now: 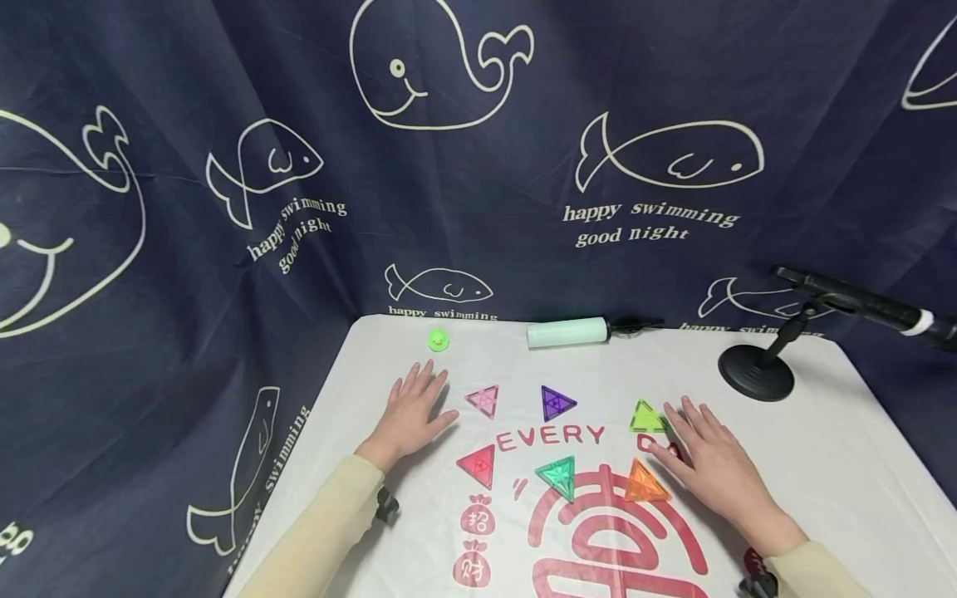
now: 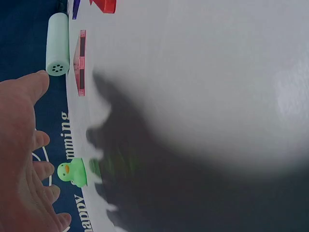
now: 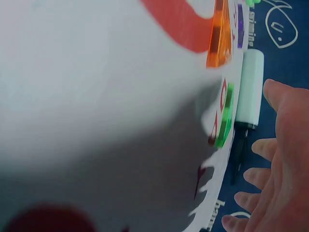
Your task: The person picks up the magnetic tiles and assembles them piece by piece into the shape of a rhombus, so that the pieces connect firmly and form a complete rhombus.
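Two rows of triangular translucent tiles lie between my hands in the head view. The back row has a pink tile, a purple tile and a yellow-green tile. In front are a red tile, a teal tile and an orange tile. My left hand, fingers spread and holding nothing, is left of the pink tile. On the other side my right hand has its fingers extended, empty, beside the yellow-green and orange tiles.
A green toy duck sits near the back edge, beyond my left hand. A pale mint hand pump with a black end lies farther right. The black stand at back right carries a black rod. A dark whale-print curtain hangs behind the white-covered table.
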